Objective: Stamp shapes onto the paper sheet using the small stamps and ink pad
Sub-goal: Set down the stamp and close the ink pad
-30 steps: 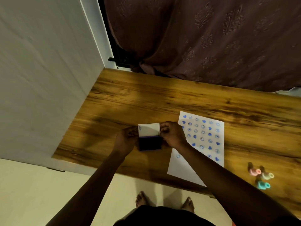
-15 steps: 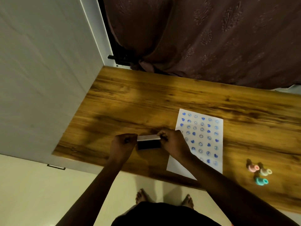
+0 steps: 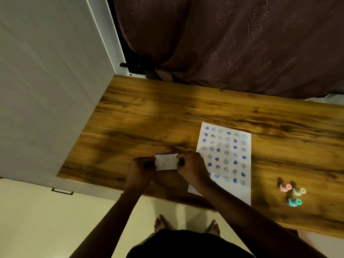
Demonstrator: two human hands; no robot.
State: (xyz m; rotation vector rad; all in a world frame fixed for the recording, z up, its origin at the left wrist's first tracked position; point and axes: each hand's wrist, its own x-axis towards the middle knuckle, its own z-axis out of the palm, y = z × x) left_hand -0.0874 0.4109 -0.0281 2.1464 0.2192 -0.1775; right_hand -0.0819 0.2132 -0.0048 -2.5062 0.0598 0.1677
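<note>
Ink pad (image 3: 166, 162) case closed, white lid down, thin purple edge showing at far side; contents hidden. It sits on the wooden table (image 3: 167, 112), just left of the paper sheet (image 3: 226, 157). Left hand (image 3: 141, 169) pinches its left end, right hand (image 3: 191, 167) its right end. Sheet carries rows of blue hearts and smileys. Three small stamps (image 3: 291, 193) cluster well right of sheet.
</note>
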